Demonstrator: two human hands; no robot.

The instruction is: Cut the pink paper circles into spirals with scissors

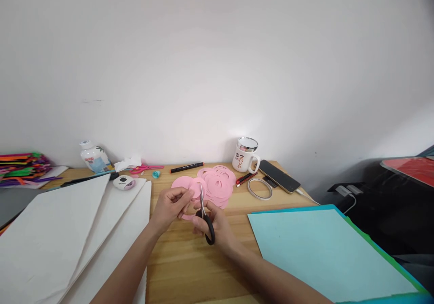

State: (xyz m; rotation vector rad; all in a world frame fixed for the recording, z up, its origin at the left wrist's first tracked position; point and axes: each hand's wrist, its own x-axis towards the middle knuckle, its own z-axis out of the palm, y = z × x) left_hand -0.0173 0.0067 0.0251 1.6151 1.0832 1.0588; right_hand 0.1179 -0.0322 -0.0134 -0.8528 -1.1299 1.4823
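Between finger and thumb, my left hand pinches the edge of a pink paper disc. My right hand is closed on black-handled scissors, fingers in the loops. Their metal blades point away from me and lie over the right part of the disc, near a small opening in it. Just beyond both hands is a pile of pink paper circles, several with cut-out openings. Another plain pink circle lies left of the pile, partly behind the held disc.
White sheets cover the left side; light-blue sheets lie at right. Along the wall are a white bottle, pink scissors, a black marker, a mug and a phone. A tape ring lies before the phone.
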